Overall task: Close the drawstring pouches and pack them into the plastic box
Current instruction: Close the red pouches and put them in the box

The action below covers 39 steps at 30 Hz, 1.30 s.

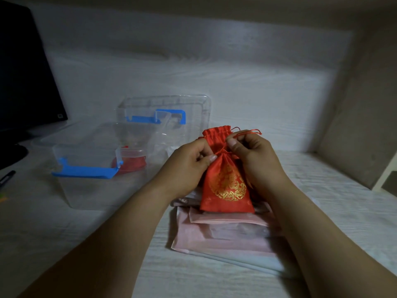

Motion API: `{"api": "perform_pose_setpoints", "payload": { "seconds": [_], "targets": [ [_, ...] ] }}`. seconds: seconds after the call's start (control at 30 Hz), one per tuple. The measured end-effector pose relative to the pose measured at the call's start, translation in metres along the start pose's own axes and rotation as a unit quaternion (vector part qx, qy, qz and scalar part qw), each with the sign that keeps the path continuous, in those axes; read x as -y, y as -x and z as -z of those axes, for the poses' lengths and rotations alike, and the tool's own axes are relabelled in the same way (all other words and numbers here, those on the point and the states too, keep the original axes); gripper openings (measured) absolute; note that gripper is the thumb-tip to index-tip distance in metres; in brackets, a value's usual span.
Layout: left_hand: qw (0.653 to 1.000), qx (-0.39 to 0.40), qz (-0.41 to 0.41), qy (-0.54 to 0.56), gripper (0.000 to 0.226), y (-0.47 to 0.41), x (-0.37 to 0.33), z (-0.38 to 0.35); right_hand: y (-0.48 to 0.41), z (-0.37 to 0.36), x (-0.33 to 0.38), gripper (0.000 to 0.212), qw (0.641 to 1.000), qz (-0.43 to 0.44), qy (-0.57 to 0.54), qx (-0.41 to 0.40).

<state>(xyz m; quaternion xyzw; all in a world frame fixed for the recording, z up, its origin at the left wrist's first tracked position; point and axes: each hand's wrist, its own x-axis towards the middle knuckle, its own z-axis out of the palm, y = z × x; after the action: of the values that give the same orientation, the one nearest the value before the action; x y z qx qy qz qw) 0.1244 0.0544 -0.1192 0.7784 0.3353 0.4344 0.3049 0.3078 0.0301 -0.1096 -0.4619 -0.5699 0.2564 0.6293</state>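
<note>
Left hand (193,162) pinches the pouch (225,190) at its neck and right hand (251,155) pinches the cord (247,133), cinching it. Next, probably drop it into the box (86,190).

Dim and slightly grainy, with a cool grey cast. Brightest on the pale wall (214,72) beyond the left hand (193,160) and right hand (249,153), fading into heavy vignetting at every corner. Deep shadow nearer than both hands, along the forearms. Saturated, almost glowing red on the pouch (225,186) between them. Faint sheen on the clear plastic box (90,186) left of the left hand. Wide-angle bowing and softness toward the edges.
</note>
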Motion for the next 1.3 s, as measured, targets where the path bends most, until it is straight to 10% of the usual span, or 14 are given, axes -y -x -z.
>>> {"api": "perform_pose_setpoints", "payload": {
  "seconds": [0.47,0.87,1.3],
  "targets": [
    [0.993,0.013,0.094,0.071,0.047,0.004,-0.009,0.0,-0.004,0.0,-0.007,0.022,0.999,0.006,0.018,-0.041],
    [0.994,-0.099,0.036,0.02,0.028,0.014,-0.014,-0.008,0.019,0.005,0.025,0.043,0.979,-0.164,-0.104,0.061],
    [0.974,-0.201,0.022,-0.102,0.006,0.023,-0.095,0.085,0.014,-0.059,0.104,0.029,0.994,-0.082,-0.016,0.072]
  ]
}}
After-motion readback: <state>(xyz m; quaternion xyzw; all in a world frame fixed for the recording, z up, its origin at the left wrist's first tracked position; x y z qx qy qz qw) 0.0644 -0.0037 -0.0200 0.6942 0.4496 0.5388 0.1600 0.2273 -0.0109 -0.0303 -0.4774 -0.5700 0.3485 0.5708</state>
